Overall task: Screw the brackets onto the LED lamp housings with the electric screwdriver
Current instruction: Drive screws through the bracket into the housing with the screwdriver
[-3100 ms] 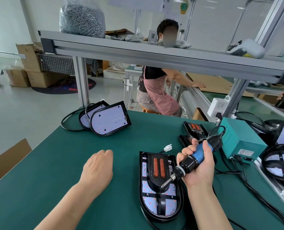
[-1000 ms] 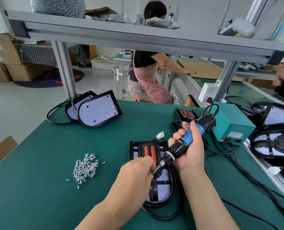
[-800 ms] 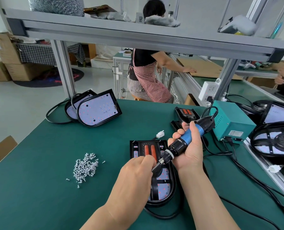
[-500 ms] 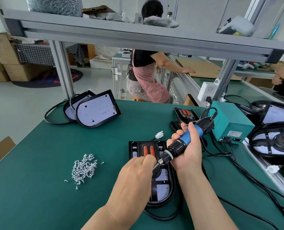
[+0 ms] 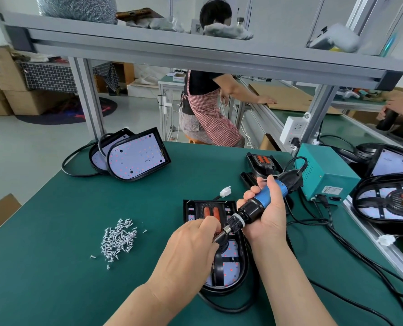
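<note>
Head-worn view looks forward-down, close above bench (image 5: 54, 267).

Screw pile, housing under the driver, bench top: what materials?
Screw pile: bright silvery metal, likely plated steel. Housing: glossy black, probably moulded plastic; could be coated metal. Bench top: matte green mat, looks rubbery, no glare.

Bare green surface (image 5: 43, 267) near left gives passage past a pile of small silver screws (image 5: 118, 240). Black cables (image 5: 307, 222) cross near right; teal metal box (image 5: 325, 175) blocks far right.
</note>
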